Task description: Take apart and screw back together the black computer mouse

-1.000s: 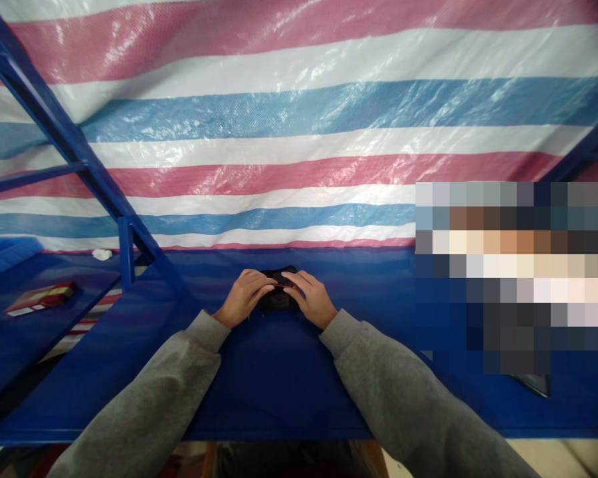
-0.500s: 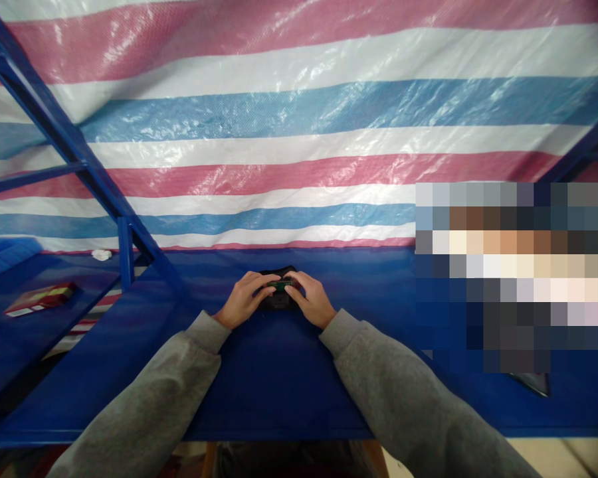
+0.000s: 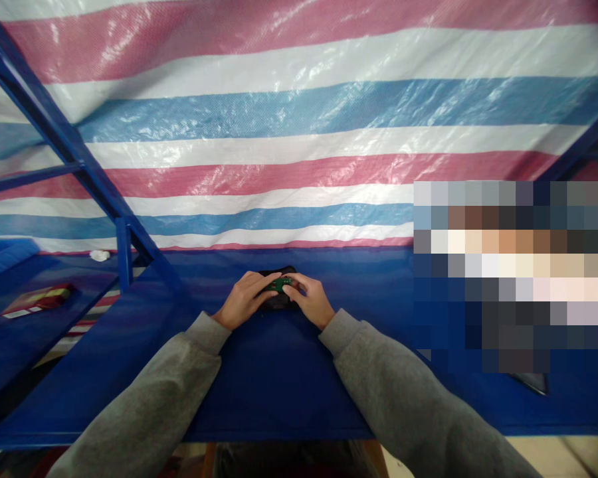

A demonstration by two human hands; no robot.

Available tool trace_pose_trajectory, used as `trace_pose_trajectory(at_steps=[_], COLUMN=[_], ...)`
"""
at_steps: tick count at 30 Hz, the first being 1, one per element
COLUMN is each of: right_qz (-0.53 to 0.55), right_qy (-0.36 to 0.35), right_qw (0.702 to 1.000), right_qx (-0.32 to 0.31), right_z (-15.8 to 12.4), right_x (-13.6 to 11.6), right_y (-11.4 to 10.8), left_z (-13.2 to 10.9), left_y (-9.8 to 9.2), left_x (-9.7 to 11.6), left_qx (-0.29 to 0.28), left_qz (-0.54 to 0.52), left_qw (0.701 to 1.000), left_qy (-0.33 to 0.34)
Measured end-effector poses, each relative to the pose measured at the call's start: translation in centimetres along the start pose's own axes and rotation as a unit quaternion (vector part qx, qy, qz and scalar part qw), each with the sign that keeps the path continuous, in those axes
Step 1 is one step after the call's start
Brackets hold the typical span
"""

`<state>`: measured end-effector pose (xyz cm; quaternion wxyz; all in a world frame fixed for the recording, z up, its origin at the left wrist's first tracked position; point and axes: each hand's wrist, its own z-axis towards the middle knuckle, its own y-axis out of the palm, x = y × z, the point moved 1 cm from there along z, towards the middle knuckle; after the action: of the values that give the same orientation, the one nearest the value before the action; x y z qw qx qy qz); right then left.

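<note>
My left hand (image 3: 244,300) and my right hand (image 3: 311,301) meet in the middle of the table, just above a black plastic casing (image 3: 278,301). A small green circuit board (image 3: 280,285) shows between my fingertips, lying on or over the casing. My left fingers curl over the casing and reach the board's left end. My right fingers pinch its right end. My hands hide most of both pieces, so the casing's exact kind is unclear. Grey sweatshirt sleeves cover both forearms.
The blue table (image 3: 279,392) ends in a front edge below my arms. A blue steel frame strut (image 3: 74,149) rises at left, beside a lower blue shelf (image 3: 44,279) holding a red and yellow box (image 3: 37,301). A striped tarpaulin (image 3: 299,113) hangs behind. A pixelated patch (image 3: 508,272) hides the right side.
The green circuit board shows more between my fingers, and my fingertips have drawn slightly apart around it. The casing and my arms stay nearly in place.
</note>
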<state>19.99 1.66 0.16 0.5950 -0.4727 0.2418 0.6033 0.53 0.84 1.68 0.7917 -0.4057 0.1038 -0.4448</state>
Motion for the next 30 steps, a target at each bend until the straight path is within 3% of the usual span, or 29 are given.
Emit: trace_pose_trajectory(at_steps=[9, 24, 30], right_qz=[0.043, 0.007, 0.053], right_qy=[0.025, 0.013, 0.029], right_qw=[0.999, 1.0, 0.998], right_qx=[-0.016, 0.013, 0.003], right_z=[0.06, -0.07, -0.09], right_x=[-0.46, -0.04, -0.17], right_y=[0.01, 0.07, 0.26], left_z=[0.06, 0.12, 0.25], left_y=[-0.02, -0.03, -0.13], left_x=[-0.03, -0.18, -0.12], left_qx=[-0.018, 0.003, -0.019], left_qz=[0.015, 0.036, 0.047], left_qw=[1.0, 0.999, 0.999], left_qy=[0.012, 0.009, 0.0])
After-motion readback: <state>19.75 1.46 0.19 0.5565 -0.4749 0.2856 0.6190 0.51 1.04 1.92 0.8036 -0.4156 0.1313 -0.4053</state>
